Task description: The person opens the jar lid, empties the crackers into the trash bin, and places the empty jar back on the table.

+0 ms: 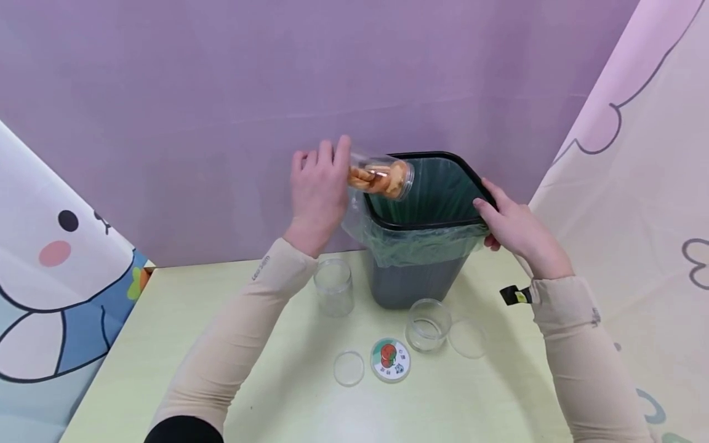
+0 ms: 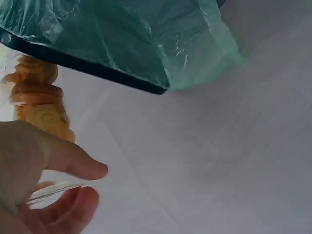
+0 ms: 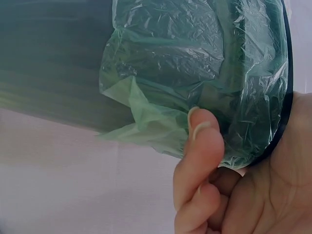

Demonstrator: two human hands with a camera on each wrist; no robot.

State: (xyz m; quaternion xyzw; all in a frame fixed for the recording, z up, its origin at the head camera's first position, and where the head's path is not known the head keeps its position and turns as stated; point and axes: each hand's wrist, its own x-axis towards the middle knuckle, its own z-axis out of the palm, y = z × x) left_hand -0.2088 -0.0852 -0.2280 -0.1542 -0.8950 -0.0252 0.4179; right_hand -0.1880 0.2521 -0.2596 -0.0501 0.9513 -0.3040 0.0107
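My left hand point(image 1: 321, 187) grips a clear plastic jar point(image 1: 408, 179) by its base end and holds it on its side, mouth toward the bin's left rim. Orange-brown ring-shaped pieces point(image 2: 41, 105) lie inside the jar, bunched near its mouth. A grey trash can point(image 1: 418, 283) with a black rim and a green bag point(image 1: 437, 240) folded over it stands tilted on the table. My right hand point(image 1: 517, 231) holds its right rim, thumb on top and fingers curled below against the bag, as the right wrist view shows.
On the pale table point(image 1: 194, 320) stand a clear jar point(image 1: 334, 289) and a shorter clear container point(image 1: 428, 326). Nearby lie a clear ring point(image 1: 349, 369), a round lid with a tomato picture point(image 1: 390, 360) and a clear disc point(image 1: 468, 338). A purple cloth point(image 1: 221, 123) hangs behind.
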